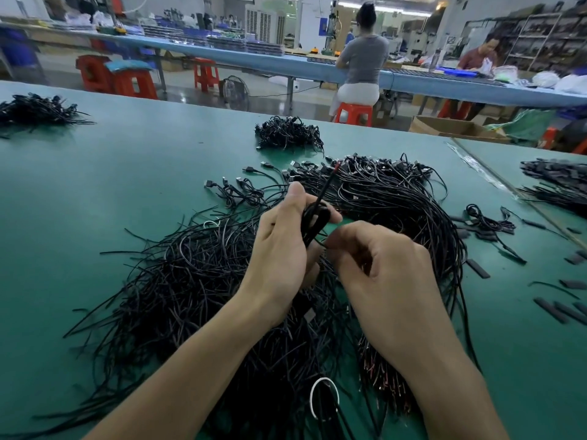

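Note:
My left hand [282,246] grips a coiled black cable [314,219] above the green table [95,185]; the cable's free end with a red tip sticks up and away. My right hand [378,262] is just right of the coil, its fingers curled and pinching a strand of the same cable at the coil's lower edge. Under both hands lies a large loose heap of black cables [197,281], with USB plugs fanned out at its far side.
A small bundle of coiled cables [287,133] lies further back, another pile [35,111] at the far left. Short black sleeves [552,309] are scattered at the right. A white ring [324,398] lies near the front edge. Two people sit at a far bench.

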Action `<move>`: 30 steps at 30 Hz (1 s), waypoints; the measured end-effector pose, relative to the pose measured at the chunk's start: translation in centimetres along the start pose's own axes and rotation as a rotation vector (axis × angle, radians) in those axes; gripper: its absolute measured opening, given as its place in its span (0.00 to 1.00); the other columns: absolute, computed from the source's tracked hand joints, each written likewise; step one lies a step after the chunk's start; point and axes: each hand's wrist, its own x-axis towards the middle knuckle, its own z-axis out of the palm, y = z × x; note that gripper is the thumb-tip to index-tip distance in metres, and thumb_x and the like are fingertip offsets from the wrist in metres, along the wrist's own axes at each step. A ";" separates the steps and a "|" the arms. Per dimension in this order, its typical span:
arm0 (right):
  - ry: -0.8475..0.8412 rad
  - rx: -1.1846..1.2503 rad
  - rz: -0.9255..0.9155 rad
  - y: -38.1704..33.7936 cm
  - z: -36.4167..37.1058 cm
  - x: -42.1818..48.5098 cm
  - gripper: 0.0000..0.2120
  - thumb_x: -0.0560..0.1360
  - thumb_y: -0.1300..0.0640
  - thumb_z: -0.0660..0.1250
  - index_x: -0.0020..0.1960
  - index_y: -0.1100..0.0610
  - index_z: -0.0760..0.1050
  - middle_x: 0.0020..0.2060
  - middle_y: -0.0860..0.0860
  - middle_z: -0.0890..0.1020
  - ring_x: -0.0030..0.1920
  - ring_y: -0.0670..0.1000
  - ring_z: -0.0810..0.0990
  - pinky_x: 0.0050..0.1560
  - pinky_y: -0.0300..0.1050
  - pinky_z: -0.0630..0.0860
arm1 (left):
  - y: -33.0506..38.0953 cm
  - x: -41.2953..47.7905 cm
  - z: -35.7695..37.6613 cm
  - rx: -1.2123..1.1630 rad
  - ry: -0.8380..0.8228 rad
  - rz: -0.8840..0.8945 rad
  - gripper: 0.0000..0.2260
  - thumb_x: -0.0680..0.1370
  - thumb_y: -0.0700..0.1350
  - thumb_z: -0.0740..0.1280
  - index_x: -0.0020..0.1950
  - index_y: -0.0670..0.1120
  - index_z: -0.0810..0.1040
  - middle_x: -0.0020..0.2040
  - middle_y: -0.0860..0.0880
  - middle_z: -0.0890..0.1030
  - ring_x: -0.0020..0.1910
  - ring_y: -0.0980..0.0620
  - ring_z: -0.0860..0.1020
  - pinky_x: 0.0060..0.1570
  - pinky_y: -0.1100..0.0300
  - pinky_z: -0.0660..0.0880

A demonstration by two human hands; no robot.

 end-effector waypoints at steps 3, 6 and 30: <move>-0.068 -0.096 -0.025 -0.2 0.1 -0.1 0.09 0.81 0.58 0.64 0.50 0.48 0.81 0.43 0.44 0.78 0.44 0.43 0.76 0.43 0.37 0.73 | -0.1 0.2 0.0 0.019 0.061 -0.006 0.28 0.83 0.62 0.53 0.31 0.51 0.79 0.23 0.54 0.74 0.19 0.59 0.65 0.20 0.66 0.63; -0.092 -0.158 -0.083 -0.8 0.6 -0.4 0.09 0.81 0.57 0.62 0.48 0.46 0.79 0.44 0.41 0.75 0.44 0.43 0.76 0.43 0.38 0.74 | -0.4 0.6 0.0 -0.060 0.125 -0.073 0.27 0.83 0.60 0.56 0.26 0.52 0.73 0.25 0.53 0.74 0.19 0.57 0.66 0.18 0.66 0.61; -0.080 -0.132 -0.247 1.6 -1.2 0.5 0.12 0.75 0.55 0.72 0.56 0.43 0.81 0.42 0.39 0.78 0.45 0.41 0.77 0.47 0.42 0.77 | 0.7 0.2 -1.9 0.276 -0.755 -0.324 0.14 0.62 0.39 0.79 0.39 0.53 0.79 0.35 0.42 0.70 0.31 0.50 0.65 0.27 0.59 0.58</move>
